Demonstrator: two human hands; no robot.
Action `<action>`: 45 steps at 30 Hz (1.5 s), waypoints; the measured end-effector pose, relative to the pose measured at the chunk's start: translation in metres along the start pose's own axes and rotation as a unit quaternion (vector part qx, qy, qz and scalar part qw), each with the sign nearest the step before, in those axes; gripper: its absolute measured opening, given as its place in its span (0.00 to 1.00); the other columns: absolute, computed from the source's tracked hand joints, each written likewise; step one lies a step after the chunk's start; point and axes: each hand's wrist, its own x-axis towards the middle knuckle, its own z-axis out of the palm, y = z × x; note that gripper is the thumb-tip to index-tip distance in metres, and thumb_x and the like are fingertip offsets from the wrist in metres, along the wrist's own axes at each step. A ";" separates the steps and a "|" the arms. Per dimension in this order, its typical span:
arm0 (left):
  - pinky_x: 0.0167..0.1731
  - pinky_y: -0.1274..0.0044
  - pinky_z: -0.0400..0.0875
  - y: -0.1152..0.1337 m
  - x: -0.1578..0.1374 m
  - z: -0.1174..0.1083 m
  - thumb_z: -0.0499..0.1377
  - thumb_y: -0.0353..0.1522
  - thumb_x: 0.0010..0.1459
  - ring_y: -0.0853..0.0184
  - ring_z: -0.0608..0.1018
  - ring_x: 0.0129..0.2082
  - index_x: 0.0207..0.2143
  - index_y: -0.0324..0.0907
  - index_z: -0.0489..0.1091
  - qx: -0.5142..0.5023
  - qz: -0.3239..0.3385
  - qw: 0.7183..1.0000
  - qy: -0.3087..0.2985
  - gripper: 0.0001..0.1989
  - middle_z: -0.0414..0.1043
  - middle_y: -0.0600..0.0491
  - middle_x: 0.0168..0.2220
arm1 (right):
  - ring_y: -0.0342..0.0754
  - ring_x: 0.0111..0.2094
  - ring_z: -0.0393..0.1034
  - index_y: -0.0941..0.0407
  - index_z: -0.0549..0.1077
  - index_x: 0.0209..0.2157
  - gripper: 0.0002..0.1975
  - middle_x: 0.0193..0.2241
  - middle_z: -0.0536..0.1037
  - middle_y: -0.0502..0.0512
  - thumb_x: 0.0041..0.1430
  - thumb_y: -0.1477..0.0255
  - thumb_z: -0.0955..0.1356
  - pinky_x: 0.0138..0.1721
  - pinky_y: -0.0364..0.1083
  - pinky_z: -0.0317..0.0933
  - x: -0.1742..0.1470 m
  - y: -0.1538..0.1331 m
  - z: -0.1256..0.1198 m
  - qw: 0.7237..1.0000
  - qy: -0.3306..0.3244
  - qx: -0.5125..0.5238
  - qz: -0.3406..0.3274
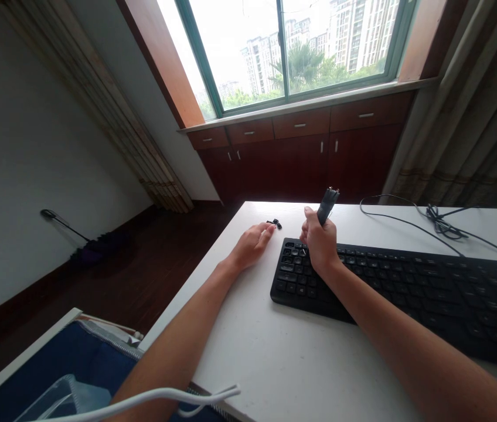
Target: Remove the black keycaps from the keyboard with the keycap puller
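Observation:
My right hand [320, 239] is closed around a black keycap puller [328, 205], held upright over the left end of a black keyboard [389, 281]. Thin wire from the puller shows just below the fist, close to the top-left keys. Some positions in that corner look bare of their caps. My left hand [252, 243] rests on the white table left of the keyboard, fingers loosely stretched. Its fingertips lie against a small pile of black keycaps [276, 223]; whether one is between them is hard to see.
A black cable [444, 225] lies coiled behind the keyboard on the white table [248, 351]. White cords [178, 395] cross the near edge. At lower left stands an open dark-blue container [77, 351] with a clear plastic bag. An umbrella [94, 246] lies by the wall.

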 end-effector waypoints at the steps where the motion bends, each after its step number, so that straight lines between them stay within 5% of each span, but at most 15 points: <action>1: 0.50 0.66 0.72 0.001 0.000 0.000 0.46 0.47 0.72 0.57 0.79 0.49 0.50 0.43 0.74 0.002 0.008 1.000 -0.001 0.23 0.79 0.47 0.47 | 0.38 0.15 0.51 0.52 0.58 0.22 0.20 0.15 0.59 0.41 0.59 0.62 0.71 0.16 0.41 0.49 -0.001 -0.001 0.001 1.000 -0.002 0.006 0.002; 8: 0.41 0.70 0.73 0.025 -0.006 -0.013 0.57 0.46 0.67 0.62 0.77 0.39 0.39 0.43 0.72 0.020 0.142 0.986 -0.087 0.15 0.75 0.49 0.38 | 0.37 0.15 0.48 0.53 0.57 0.19 0.23 0.14 0.56 0.41 0.57 0.62 0.72 0.16 0.40 0.48 -0.011 -0.013 0.007 0.995 -0.069 0.062 0.025; 13: 0.43 0.67 0.73 0.034 -0.010 -0.020 0.56 0.47 0.66 0.60 0.75 0.38 0.43 0.45 0.71 0.042 0.161 0.977 -0.132 0.16 0.74 0.47 0.38 | 0.40 0.16 0.59 0.55 0.66 0.19 0.22 0.15 0.65 0.46 0.62 0.58 0.69 0.19 0.41 0.56 -0.018 -0.018 0.010 0.995 -0.101 -0.011 -0.021; 17: 0.54 0.58 0.71 0.043 -0.010 -0.024 0.70 0.55 0.45 0.49 0.74 0.51 0.57 0.46 0.67 0.004 0.183 0.971 -0.151 0.42 0.72 0.43 0.53 | 0.41 0.17 0.64 0.56 0.69 0.20 0.22 0.16 0.69 0.48 0.62 0.56 0.70 0.21 0.41 0.61 -0.016 -0.024 0.009 0.992 -0.106 -0.045 -0.055; 21: 0.67 0.53 0.57 0.063 -0.013 -0.022 0.76 0.56 0.30 0.40 0.63 0.66 0.69 0.50 0.56 -0.040 0.216 0.960 -0.174 0.64 0.58 0.42 0.68 | 0.40 0.18 0.61 0.56 0.67 0.20 0.22 0.16 0.67 0.47 0.63 0.58 0.70 0.20 0.41 0.58 -0.006 -0.031 0.003 0.992 -0.094 -0.034 -0.075; 28: 0.69 0.47 0.43 0.072 -0.020 -0.013 0.73 0.59 0.34 0.35 0.49 0.72 0.73 0.47 0.46 0.022 0.208 0.956 -0.205 0.70 0.44 0.40 0.74 | 0.39 0.16 0.57 0.54 0.64 0.19 0.19 0.15 0.63 0.45 0.61 0.64 0.69 0.17 0.41 0.53 0.008 -0.044 0.002 0.997 0.006 0.015 -0.078; 35: 0.67 0.50 0.54 0.064 -0.005 -0.009 0.71 0.60 0.34 0.36 0.62 0.67 0.74 0.45 0.44 0.061 0.207 0.946 -0.242 0.71 0.55 0.38 0.70 | 0.38 0.15 0.54 0.54 0.63 0.19 0.19 0.14 0.61 0.43 0.59 0.63 0.70 0.16 0.40 0.51 0.008 -0.059 0.008 0.996 -0.006 0.053 -0.067; 45: 0.68 0.53 0.54 0.056 0.007 -0.009 0.74 0.57 0.34 0.37 0.62 0.67 0.73 0.45 0.45 0.025 0.207 0.947 -0.242 0.70 0.55 0.39 0.70 | 0.38 0.16 0.50 0.52 0.64 0.30 0.15 0.16 0.58 0.39 0.56 0.60 0.73 0.17 0.39 0.49 0.000 -0.040 0.006 0.993 -0.079 0.088 -0.024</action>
